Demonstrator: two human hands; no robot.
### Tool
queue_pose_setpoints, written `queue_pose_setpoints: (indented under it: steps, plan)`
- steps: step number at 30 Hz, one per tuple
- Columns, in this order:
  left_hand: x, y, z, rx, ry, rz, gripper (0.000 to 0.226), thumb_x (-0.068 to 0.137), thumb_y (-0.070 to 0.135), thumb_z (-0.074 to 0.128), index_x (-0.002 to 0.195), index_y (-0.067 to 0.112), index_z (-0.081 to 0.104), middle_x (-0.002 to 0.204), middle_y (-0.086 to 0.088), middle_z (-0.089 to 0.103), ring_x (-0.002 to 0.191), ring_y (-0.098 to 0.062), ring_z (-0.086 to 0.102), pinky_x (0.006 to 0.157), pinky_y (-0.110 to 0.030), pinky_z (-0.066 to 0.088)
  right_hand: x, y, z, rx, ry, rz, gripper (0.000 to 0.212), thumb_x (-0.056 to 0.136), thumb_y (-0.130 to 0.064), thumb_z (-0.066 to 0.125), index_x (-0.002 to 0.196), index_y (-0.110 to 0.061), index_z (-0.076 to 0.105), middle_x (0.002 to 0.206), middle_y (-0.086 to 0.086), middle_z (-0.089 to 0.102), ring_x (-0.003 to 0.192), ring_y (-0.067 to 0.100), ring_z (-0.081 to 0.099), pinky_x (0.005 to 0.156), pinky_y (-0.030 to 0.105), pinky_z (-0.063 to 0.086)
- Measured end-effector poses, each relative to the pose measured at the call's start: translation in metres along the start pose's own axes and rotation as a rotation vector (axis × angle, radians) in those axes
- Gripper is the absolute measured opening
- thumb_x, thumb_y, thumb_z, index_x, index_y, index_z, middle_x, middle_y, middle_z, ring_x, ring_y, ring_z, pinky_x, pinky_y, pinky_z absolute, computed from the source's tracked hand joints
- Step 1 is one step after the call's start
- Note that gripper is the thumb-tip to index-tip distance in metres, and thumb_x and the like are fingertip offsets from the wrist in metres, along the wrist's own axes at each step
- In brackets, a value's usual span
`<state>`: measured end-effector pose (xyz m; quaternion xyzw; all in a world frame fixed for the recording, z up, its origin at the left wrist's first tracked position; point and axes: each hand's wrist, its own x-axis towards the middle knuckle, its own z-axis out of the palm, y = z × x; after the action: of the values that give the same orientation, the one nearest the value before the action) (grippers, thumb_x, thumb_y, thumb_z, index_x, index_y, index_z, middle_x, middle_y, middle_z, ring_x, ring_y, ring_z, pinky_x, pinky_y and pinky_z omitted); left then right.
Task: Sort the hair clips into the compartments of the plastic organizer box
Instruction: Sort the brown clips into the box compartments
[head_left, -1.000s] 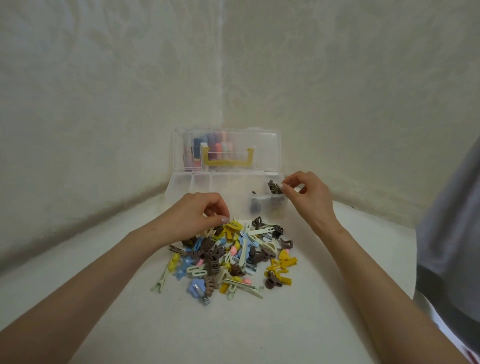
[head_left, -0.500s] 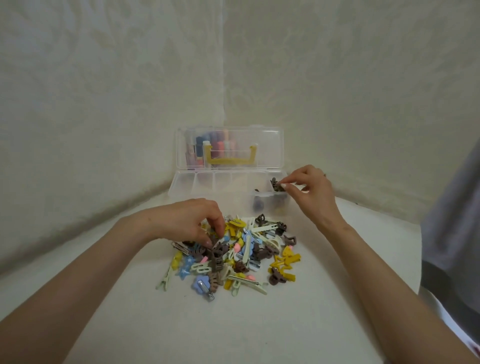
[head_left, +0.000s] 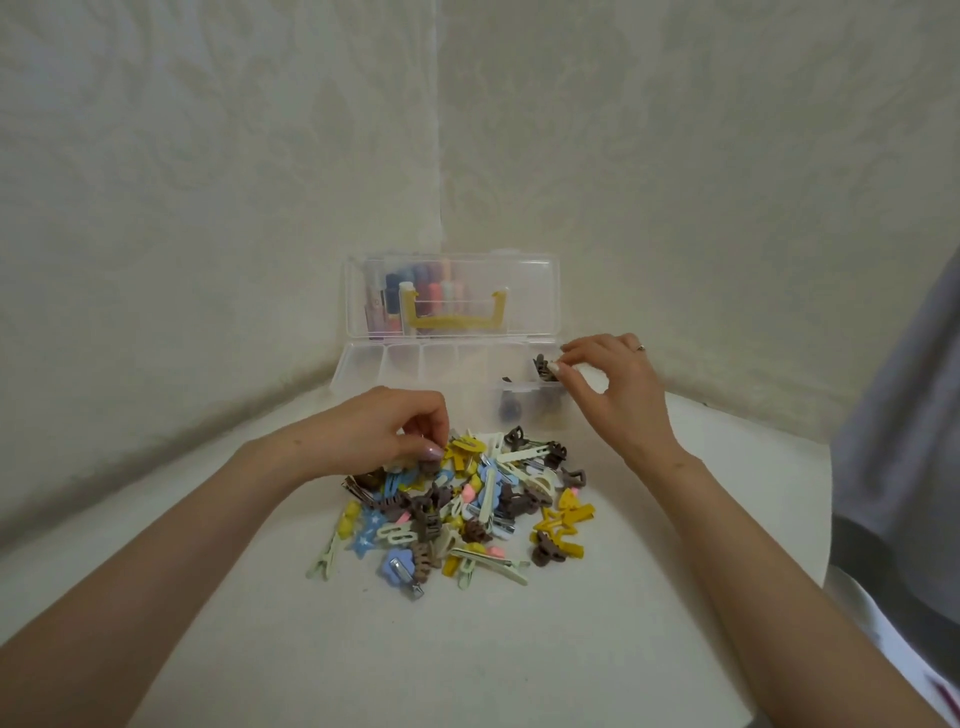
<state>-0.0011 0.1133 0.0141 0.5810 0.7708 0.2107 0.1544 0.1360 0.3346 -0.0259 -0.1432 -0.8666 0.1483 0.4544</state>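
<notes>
**Q:** What is each grip doing?

**A:** The right hand (head_left: 613, 384) pinches a small brown claw clip (head_left: 543, 366) between thumb and fingertips. It holds the clip over the right end of the clear organizer box (head_left: 363, 364). Just below that grip, a few dark clips lie in the compartments. The left hand (head_left: 384, 431) is well to the left of it and nearer the person. Its fingers curl down onto the pile of clips (head_left: 457, 509) on the white counter (head_left: 467, 649). Whether that grip has closed on a clip cannot be told.

**Q:** How will the clips handle?

**A:** They are probably very light, stiff plastic and a little slick. The claw clips' teeth may snag on neighbouring clips, so pinching the body from both sides looks safest. The flat snap clips would need lifting by an edge.

**Q:** Is there any writing?

**A:** None can be read. Beyond the right grip the lid (head_left: 535, 296) stands open and carries a yellow handle (head_left: 452, 319). The coloured items behind it are too blurred to name.
</notes>
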Motion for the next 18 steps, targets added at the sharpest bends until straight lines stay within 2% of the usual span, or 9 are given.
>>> queue_pose_setpoints:
  steps: [2,5,7,10,12,15,18]
  plan:
    - [0.0000,0.0015,-0.0008,-0.113,0.045,0.013,0.013,0.087,0.013,0.060,0.083,0.026,0.058,0.087,0.008,0.068,0.077,0.002,0.061,0.069,-0.010,0.045,-0.0017,0.0026,0.0000,0.057,-0.017,-0.020,0.020,0.086,-0.029,0.062,0.078,-0.013,0.072,0.088,-0.002,0.067,0.087,0.020,0.050,0.077,0.028,0.039]
    - [-0.0003,0.0028,-0.0020,-0.246,0.040,0.023,0.011,0.089,0.007,0.057,0.091,0.016,0.062,0.090,0.002,0.070,0.081,-0.011,0.066,0.073,-0.018,0.051,-0.0018,0.0053,0.0004,0.019,0.009,-0.029,0.031,0.087,-0.034,0.055,0.075,-0.013,0.074,0.083,-0.004,0.068,0.082,0.019,0.049,0.073,0.032,0.040]
    - [0.0001,0.0021,-0.0020,-0.293,0.035,0.015,0.014,0.089,0.004,0.055,0.091,0.013,0.065,0.091,0.002,0.071,0.084,-0.013,0.067,0.076,-0.017,0.051,-0.0010,0.0032,0.0013,-0.029,0.035,-0.039,0.037,0.088,-0.036,0.048,0.075,-0.013,0.074,0.081,-0.004,0.070,0.079,0.020,0.050,0.070,0.036,0.041]
    - [0.0004,0.0011,-0.0020,-0.352,0.036,0.010,0.014,0.087,0.003,0.057,0.090,0.013,0.068,0.092,0.002,0.072,0.089,-0.013,0.067,0.086,-0.025,0.052,-0.0019,0.0016,0.0034,-0.103,0.040,-0.070,0.037,0.089,-0.038,0.046,0.081,-0.015,0.074,0.084,-0.004,0.072,0.082,0.022,0.054,0.070,0.034,0.039]
    - [-0.0003,0.0024,-0.0020,-0.384,0.034,0.012,0.015,0.085,0.001,0.060,0.089,0.014,0.067,0.093,0.000,0.072,0.090,-0.015,0.067,0.087,-0.028,0.052,-0.0019,0.0027,0.0030,-0.097,0.032,-0.057,0.038,0.089,-0.040,0.044,0.083,-0.016,0.074,0.085,-0.004,0.073,0.082,0.023,0.054,0.070,0.034,0.038]
    - [-0.0005,0.0053,-0.0006,-0.400,0.038,0.017,0.016,0.081,-0.001,0.065,0.084,0.014,0.065,0.096,-0.007,0.070,0.093,-0.022,0.067,0.089,-0.034,0.053,-0.0024,0.0031,0.0046,-0.097,0.055,-0.044,0.041,0.089,-0.040,0.044,0.075,-0.012,0.071,0.079,-0.002,0.070,0.080,0.023,0.051,0.069,0.034,0.038]
    - [0.0007,0.0068,0.0028,-0.427,0.060,0.010,0.014,0.080,-0.002,0.065,0.089,0.009,0.062,0.094,-0.006,0.072,0.090,-0.018,0.068,0.089,-0.035,0.053,-0.0024,0.0023,0.0069,-0.107,0.064,-0.044,0.038,0.088,-0.040,0.047,0.076,-0.014,0.072,0.088,-0.001,0.068,0.086,0.025,0.052,0.075,0.035,0.040]
